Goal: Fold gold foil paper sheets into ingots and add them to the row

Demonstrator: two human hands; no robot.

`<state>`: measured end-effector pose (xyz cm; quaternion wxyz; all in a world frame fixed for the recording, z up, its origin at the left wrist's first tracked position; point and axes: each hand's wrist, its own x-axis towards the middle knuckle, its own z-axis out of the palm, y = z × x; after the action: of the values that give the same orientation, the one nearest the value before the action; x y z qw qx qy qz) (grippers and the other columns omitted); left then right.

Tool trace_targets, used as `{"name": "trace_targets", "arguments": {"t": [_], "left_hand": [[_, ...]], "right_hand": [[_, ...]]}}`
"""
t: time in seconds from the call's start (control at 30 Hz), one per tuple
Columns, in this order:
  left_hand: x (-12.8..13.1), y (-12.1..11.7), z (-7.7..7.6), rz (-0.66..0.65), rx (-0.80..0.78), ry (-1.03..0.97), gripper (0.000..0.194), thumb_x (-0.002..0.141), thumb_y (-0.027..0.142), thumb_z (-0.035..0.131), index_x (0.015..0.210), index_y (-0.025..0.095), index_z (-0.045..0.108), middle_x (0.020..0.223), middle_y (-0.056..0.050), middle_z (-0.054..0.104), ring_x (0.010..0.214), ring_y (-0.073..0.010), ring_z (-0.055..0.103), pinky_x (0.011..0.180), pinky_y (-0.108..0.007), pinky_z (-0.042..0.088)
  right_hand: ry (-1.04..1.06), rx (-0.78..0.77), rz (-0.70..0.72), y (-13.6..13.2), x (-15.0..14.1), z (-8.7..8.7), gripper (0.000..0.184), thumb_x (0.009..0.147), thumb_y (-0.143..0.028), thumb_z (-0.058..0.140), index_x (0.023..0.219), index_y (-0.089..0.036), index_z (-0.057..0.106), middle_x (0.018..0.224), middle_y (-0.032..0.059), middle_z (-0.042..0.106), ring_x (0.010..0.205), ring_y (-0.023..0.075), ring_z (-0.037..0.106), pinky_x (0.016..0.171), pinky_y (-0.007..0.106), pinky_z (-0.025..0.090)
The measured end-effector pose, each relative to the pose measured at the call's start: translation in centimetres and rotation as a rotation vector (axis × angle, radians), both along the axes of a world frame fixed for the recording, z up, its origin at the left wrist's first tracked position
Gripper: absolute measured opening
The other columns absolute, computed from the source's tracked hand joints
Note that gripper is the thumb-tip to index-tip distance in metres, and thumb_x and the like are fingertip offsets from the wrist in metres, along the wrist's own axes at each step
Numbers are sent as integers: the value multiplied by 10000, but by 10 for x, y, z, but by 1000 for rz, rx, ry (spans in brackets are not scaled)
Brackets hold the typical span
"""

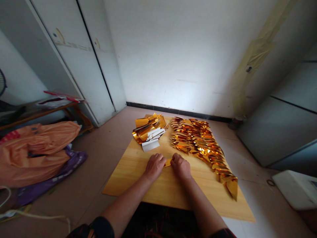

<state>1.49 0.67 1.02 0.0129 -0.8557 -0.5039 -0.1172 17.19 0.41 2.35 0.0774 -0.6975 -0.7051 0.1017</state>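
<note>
Foil (168, 162) btwn L hand (155, 166) & R hand (181, 166)

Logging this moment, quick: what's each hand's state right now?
Left hand: closed, holding one end of the gold strip.
Right hand: closed, holding the gold strip's other end.

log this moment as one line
left hand: grips gold strip | right hand: grips strip's other end | folded pieces: right on board | loose sheets: far left
</note>
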Motion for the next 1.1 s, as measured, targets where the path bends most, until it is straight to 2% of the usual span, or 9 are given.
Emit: {"name": "trace_targets", "arguments": {"t": [0.13, 0.3, 0.4, 0.53, 0.67, 0.97, 1.1], "left_hand": [[-3, 2, -5, -45, -25, -56, 200, 865, 97, 449, 781, 190, 605, 821, -49, 576, 820, -179, 513, 719, -299, 398], [-14, -11, -3, -121, 12, -93, 191, 862, 119, 458, 837, 199, 629, 813, -48, 590, 832, -187, 520, 745, -312, 403], [-21, -22, -2, -141, 29, -100, 192, 850, 129, 474, 905, 208, 640, 848, -49, 615, 854, -194, 538, 762, -329, 409], [-29, -33, -4, -173, 61, -131, 239, 814, 108, 493, 969, 209, 643, 958, -51, 648, 916, -200, 561, 816, -355, 412], [-31, -37, -8, -157, 78, -153, 266, 789, 93, 502, 975, 216, 647, 1038, -52, 653, 957, -199, 571, 837, -365, 406], [-29, -38, -1, -122, 33, -151, 239, 788, 94, 509, 942, 220, 642, 1039, -43, 661, 956, -202, 579, 807, -371, 376], [-29, -38, -3, -113, 30, -184, 231, 785, 93, 513, 921, 222, 648, 1048, -38, 659, 961, -202, 576, 812, -376, 370]], "right_hand": [[-61, 68, 87, -4, -5, -6, 218, 937, -248, 374, 898, -220, 587, 950, 23, 631, 745, 114, 627, 549, 205, 322], [-60, 55, 46, -5, -8, -5, 193, 927, -247, 396, 914, -218, 587, 944, 25, 620, 729, 111, 619, 534, 206, 313], [-23, 51, 44, -8, -10, -4, 141, 891, -312, 471, 892, -214, 572, 938, 20, 603, 767, 119, 611, 561, 207, 335], [1, 69, 8, -11, -15, -4, 229, 805, -422, 577, 886, -209, 559, 936, 26, 585, 822, 153, 597, 595, 224, 360], [16, 63, -23, -11, -18, -2, 250, 769, -425, 609, 883, -209, 556, 921, 27, 576, 822, 162, 585, 604, 231, 354], [212, -25, -40, -2, -1, -3, 73, 742, -196, 589, 815, -193, 600, 850, 13, 585, 687, 111, 545, 580, 211, 318], [256, -21, -48, 5, 9, -7, 147, 727, -89, 538, 812, -173, 624, 840, 36, 624, 755, 127, 567, 634, 200, 349]]}}
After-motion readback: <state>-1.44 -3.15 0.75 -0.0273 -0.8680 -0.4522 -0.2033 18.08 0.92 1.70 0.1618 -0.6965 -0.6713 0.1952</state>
